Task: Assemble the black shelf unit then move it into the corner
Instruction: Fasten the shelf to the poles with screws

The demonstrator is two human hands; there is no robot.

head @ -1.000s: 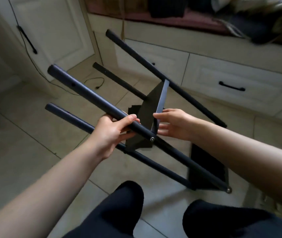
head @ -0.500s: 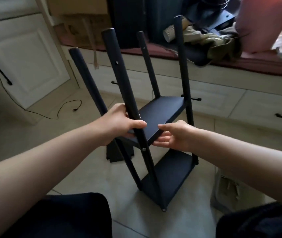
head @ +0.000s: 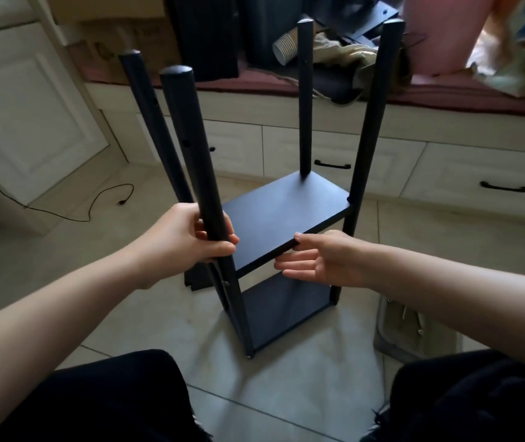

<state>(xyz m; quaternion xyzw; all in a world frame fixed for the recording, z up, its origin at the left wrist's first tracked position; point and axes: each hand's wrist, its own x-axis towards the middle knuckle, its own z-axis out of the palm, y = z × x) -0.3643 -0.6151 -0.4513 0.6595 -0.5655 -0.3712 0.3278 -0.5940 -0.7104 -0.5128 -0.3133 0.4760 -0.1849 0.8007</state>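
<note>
Right now the black shelf unit (head: 273,237) stands upright on the tile floor (head: 302,387) between the person's knees, long axis vertical, four posts pointing up. Left hand (head: 187,240) is wrapped tight around the near-left post (head: 191,148), just above the middle shelf board (head: 283,215). Right hand (head: 321,261) pinches that board's front edge, thumb on top, fingers fairly straight underneath. Both hands are equally near; the board lies directly between them. Lower board (head: 286,307) sits below it, nothing on either board. Upper post holes look unfilled, so probably a top board is not yet fitted. A dark part (head: 195,279) lies on the floor behind the left post, possibly another piece.
</note>
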